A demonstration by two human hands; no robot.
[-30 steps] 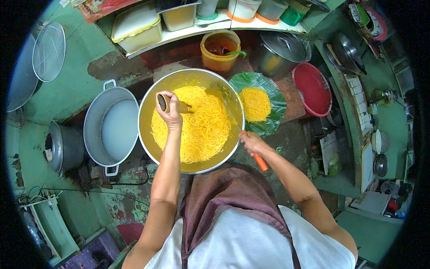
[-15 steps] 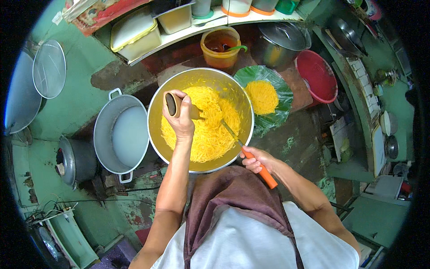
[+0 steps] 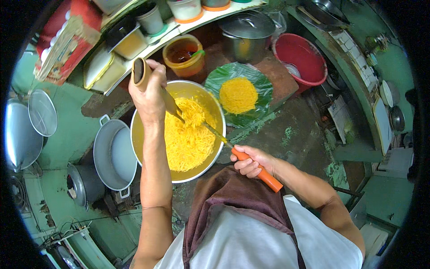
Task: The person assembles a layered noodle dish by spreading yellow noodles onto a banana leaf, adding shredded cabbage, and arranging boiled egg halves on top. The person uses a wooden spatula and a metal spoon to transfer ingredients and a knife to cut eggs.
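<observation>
My left hand (image 3: 150,92) is closed round a thick, hollow-ended bamboo implement (image 3: 172,105), its narrower end pointing down toward the yellow noodles (image 3: 188,148). My right hand (image 3: 253,161) grips the orange handle of a long metal utensil (image 3: 219,135), whose working end is hidden in the strands. Between the two tips a clump of noodles (image 3: 193,114) is bunched, seemingly raised above the rest. Underneath is a large round metal basin (image 3: 217,154). Right of it, a flat round portion of noodles (image 3: 238,95) lies on a green banana leaf (image 3: 264,96).
Left of the basin stands a two-handled pot (image 3: 103,152) of cloudy liquid. Behind are a yellow bucket (image 3: 186,67) with dark reddish contents, a lidded metal pot (image 3: 246,40) and a red tub (image 3: 302,62). A shelf (image 3: 210,18) with containers curves across the back.
The view has swung, so the basin and leaf sit further left. Both hands keep their tools, and the noodle clump now stands closer to the leaf side, between the two tips.
</observation>
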